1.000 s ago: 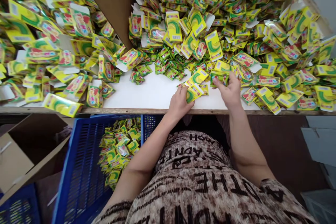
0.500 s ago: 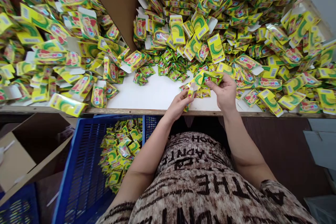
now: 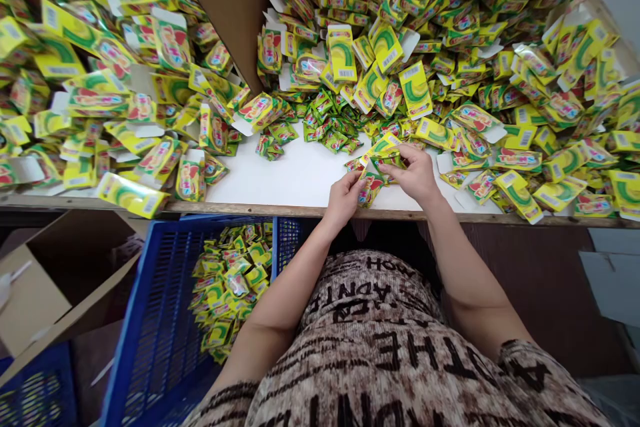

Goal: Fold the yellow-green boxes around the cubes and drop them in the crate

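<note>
At the front edge of the white tabletop [image 3: 285,173], both hands work close together, just above the wooden table lip [image 3: 320,209]. The left hand [image 3: 344,200] and right hand [image 3: 407,173] pinch from either side on a small bunch of yellow packets [image 3: 376,167]. Their fingers nearly meet; whether they touch behind the bunch cannot be told. The bunch is held low over the tabletop, near the foot of a pile of small green sachets [image 3: 325,127] and just below larger yellow cartons [image 3: 415,90]. A cardboard divider [image 3: 220,7] separates the heaps on the far side. Below the lip, a blue plastic crate [image 3: 145,320] holds a mound of sachets [image 3: 230,287], with a cardboard box [image 3: 35,300] to its left.

Risks, as judged: 1 loose packet could slip from the pinch and drop past the lip, as the hands are right beside it. A wrist brushing the heap could start a slide onto the working patch. Hard squeezing could crease the white carton flaps.
</note>
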The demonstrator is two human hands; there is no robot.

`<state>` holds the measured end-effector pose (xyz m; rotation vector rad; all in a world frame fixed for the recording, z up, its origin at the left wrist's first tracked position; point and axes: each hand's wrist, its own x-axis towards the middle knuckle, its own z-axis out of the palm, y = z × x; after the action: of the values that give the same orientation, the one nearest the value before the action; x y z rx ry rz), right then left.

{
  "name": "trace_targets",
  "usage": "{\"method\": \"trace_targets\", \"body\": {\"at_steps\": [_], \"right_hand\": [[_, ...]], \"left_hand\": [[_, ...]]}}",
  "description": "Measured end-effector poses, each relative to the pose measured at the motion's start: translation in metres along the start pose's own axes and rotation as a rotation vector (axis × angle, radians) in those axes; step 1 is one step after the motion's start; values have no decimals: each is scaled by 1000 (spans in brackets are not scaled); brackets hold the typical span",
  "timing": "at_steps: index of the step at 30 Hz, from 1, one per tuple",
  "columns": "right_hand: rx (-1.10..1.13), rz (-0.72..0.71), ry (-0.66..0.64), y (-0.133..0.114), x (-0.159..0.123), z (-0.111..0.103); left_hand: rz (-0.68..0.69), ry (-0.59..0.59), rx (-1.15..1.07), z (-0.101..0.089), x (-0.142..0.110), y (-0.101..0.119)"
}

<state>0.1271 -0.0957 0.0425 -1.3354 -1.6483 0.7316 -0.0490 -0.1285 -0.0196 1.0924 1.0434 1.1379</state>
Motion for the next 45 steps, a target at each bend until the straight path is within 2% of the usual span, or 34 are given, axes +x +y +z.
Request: {"method": "trace_targets", "body": {"at_steps": [5, 10, 12, 15, 17, 20, 23, 26, 31, 33, 37, 40, 43, 45], "right_hand": [[-160, 11, -233, -11, 9, -12], [-441, 123, -326, -25, 15, -10], [-531, 62, -368, -32, 15, -8], [-582, -122, -482, -39, 13, -9], [-563, -173, -474, -41, 12, -12], [-503, -223, -391, -41, 11, -16], [-517, -287, -385, -39, 8, -17], [-508, -300, -365, -35, 6, -15], [-332, -361, -291, -22, 6, -11], [-322, -343, -330, -17, 4, -7], [-390, -338, -532, -15, -5, 2], [-451, -308, -584, -17, -8, 2], [-280, -246, -509, -16, -13, -2], [-25, -152, -352, -13, -19, -4]], "left_hand": [[30, -10, 138, 1, -1, -1], [42, -24, 120, 1, -5, -1], [27, -39, 64, 1, -7, 2], [-14, -87, -34, 2, -9, 8], [-33, -127, -88, 1, -9, 13], [-34, -192, -111, -2, -10, 18], [-24, -224, -99, -3, -10, 19], [-16, -214, -130, -1, -10, 20], [-34, -165, -175, 1, -10, 18], [-37, -168, -154, -1, -10, 16], [-10, -142, -97, -3, -10, 12], [-12, -154, -76, -4, -9, 13], [0, -124, -81, -5, -9, 18], [-36, -116, -149, -6, -9, 21]]}}
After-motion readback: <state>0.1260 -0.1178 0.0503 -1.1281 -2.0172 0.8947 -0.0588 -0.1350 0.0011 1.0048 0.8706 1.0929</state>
